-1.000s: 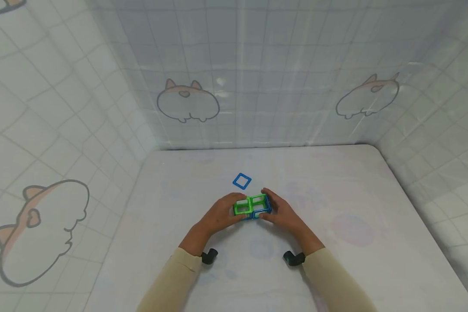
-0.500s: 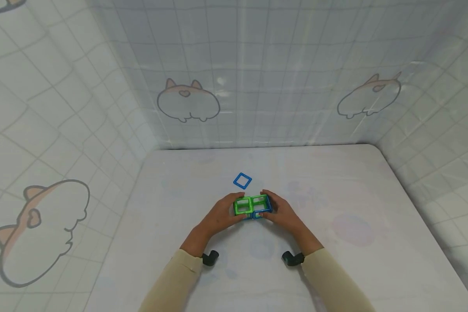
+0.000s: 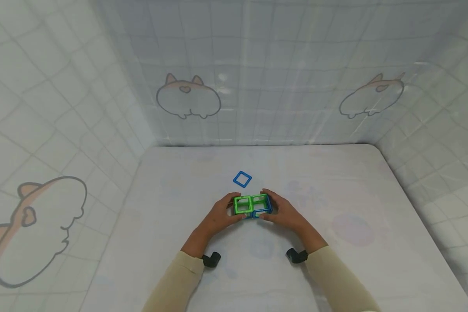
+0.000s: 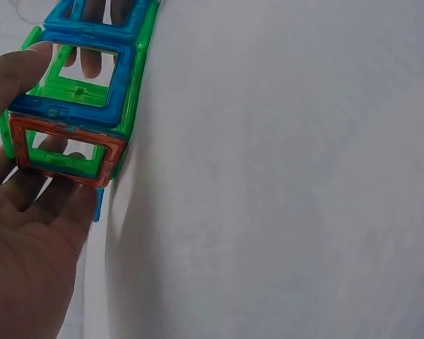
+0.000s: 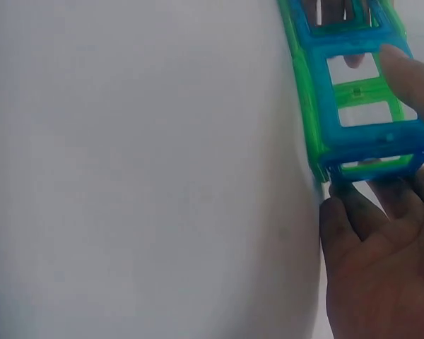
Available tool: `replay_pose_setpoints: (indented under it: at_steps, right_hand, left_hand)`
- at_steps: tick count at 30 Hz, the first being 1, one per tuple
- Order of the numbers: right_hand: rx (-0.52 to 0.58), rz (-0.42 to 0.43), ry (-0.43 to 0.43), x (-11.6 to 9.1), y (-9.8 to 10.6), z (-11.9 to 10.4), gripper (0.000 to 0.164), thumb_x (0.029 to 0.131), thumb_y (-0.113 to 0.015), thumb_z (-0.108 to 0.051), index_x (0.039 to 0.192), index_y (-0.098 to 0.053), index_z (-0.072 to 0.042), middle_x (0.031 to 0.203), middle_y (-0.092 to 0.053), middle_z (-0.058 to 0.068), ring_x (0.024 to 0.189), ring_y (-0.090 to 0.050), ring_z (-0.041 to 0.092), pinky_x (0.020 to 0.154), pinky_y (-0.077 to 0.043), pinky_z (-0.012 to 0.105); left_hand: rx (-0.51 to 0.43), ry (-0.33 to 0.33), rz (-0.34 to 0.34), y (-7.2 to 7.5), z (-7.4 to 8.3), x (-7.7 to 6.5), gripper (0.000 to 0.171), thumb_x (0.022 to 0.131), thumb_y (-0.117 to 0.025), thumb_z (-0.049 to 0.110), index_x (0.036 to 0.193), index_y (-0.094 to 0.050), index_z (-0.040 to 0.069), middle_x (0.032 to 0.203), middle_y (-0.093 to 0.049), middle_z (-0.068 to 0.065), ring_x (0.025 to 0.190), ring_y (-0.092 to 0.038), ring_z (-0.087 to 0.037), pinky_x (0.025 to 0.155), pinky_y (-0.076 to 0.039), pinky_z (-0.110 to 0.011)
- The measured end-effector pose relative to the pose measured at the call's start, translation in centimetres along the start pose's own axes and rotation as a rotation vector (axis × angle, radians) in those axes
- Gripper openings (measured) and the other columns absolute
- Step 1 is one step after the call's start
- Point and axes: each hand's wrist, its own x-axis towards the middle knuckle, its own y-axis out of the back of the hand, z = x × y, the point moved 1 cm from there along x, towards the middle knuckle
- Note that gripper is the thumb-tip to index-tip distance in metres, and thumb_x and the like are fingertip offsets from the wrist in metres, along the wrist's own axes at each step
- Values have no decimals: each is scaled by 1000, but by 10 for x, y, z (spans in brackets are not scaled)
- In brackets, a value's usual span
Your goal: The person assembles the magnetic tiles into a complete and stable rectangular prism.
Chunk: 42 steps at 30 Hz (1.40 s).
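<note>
Both hands hold a small see-through box of magnetic tiles (image 3: pixel 252 211), two square cells long, close over the white tabletop. Its upper side shows green frames and its near side blue ones. An orange-red tile (image 4: pixel 68 124) closes the left end, a blue tile (image 5: pixel 381 161) the right. My left hand (image 3: pixel 220 215) grips the left end, thumb on the near blue tile and fingers round the end and far side. At the other end my right hand (image 3: pixel 284 212) does likewise, its thumb (image 5: pixel 408 78) against the near blue tile. The far side is partly hidden by fingers.
One loose blue square tile (image 3: pixel 242 179) lies flat just beyond the box. The white table (image 3: pixel 335 186) has rounded far corners and meets pale tile-patterned sheets (image 3: pixel 281 86) at the back and both sides.
The left green top frame shows more fully than one second ago, with the left fingers slightly shifted at its edge. Both hands stay round the box; the head view has moved slightly.
</note>
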Motion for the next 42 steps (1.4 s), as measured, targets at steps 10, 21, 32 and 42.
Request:
replay_pose_setpoints:
  at_steps: [10,21,32,42]
  right_hand:
    - [-27,-137,-33,6,13,-7,91,86,-76,-45,158,-27,-17,159,-36,5,147,-34,30,118,-31,52]
    - [-59,-251,-107,27,26,-21,61,105,-41,-49,158,-30,-19,159,-37,2,151,-22,30,120,-20,60]
    - [-305,-305,-171,75,35,-46,61,104,-49,-42,154,-36,-11,151,-48,13,141,-42,33,114,-36,56]
    - [-640,-345,-175,115,23,-66,67,98,-60,-41,150,-41,-4,148,-50,15,140,-44,34,114,-37,52]
  left_hand:
    - [-74,21,-22,1,-11,-1,77,82,-81,41,147,-44,23,149,-48,-5,136,-50,-28,110,-45,-40]
    - [-93,14,-52,1,-18,1,78,81,-83,42,146,-46,20,151,-47,-4,139,-47,-24,112,-42,-36]
    - [-124,19,-39,2,-22,2,81,81,-81,45,149,-42,24,155,-42,-2,139,-46,-25,112,-42,-39]
    - [-141,2,-51,5,-19,2,78,82,-81,46,147,-45,23,152,-45,-2,139,-46,-26,112,-42,-38]
